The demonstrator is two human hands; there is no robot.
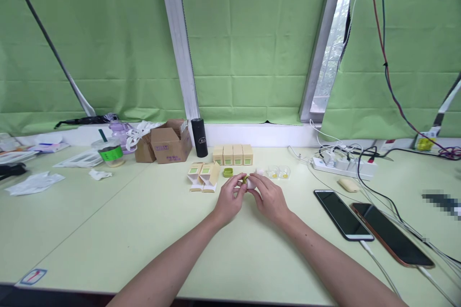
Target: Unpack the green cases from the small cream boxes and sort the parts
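My left hand (228,197) and my right hand (269,196) meet over the pale green table (144,230), fingers pinched together on a small white and green object (249,182); what it is I cannot make out. Just behind the hands lie a small green lid (227,172), a white piece (259,171) and two clear round pieces (278,171). Two opened cream boxes with green labels (202,176) lie to the left. A row of several closed cream boxes (232,154) stands further back.
A black cylinder (199,137) and brown cardboard boxes (168,143) stand at the back. A lidded cup (108,151) and papers lie left. Two phones (370,225) on cables and a power strip (345,165) lie right.
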